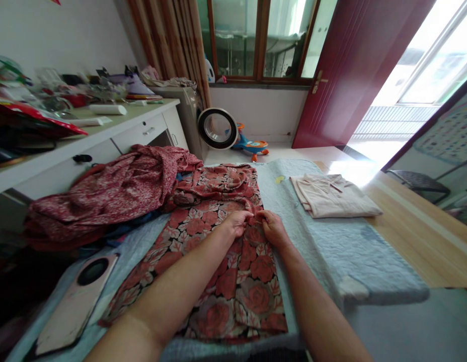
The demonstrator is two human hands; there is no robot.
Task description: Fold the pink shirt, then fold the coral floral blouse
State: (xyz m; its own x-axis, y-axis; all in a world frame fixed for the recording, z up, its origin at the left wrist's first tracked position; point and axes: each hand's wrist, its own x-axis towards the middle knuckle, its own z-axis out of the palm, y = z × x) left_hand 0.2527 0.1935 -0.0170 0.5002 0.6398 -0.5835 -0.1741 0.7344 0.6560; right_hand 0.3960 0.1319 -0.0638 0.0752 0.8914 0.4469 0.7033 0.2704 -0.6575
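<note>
Fingers [245, 219] of our left hand [236, 224] are pressed together on a fold of the flowered dress [233, 271], pinching the cloth at the dress's middle, and the fingertips of our right hand [271, 227] pinch the same ridge of cloth just beside them, so that both hands nearly touch. The dress lies spread flat on the pale blue quilt [316, 241], its hem toward us at 6 o'clock and its upper part bunched at 12 o'clock from our hands.

Going from the left: at 9 o'clock a white worktop [105, 136] with drawers carries a clutter of small things that we cannot tell apart, with a red sheet [33, 120] on its near end. Below it, at 8 o'clock, a pink flat board [73, 306] with a dark round hole lies on the quilt, near the dress's left edge. At 10 o'clock a heap of dark red patterned cloth [112, 188] is piled up, touching the upper left of the dress. At 12 o'clock, beyond the quilt, a round fan [217, 128] and a blue and orange toy car [250, 145] stand on the floor. At 2 o'clock a folded beige garment [331, 196] rests on the quilt, well apart from our hands. Farther right, a dark red door [354, 65] stands open.
</note>
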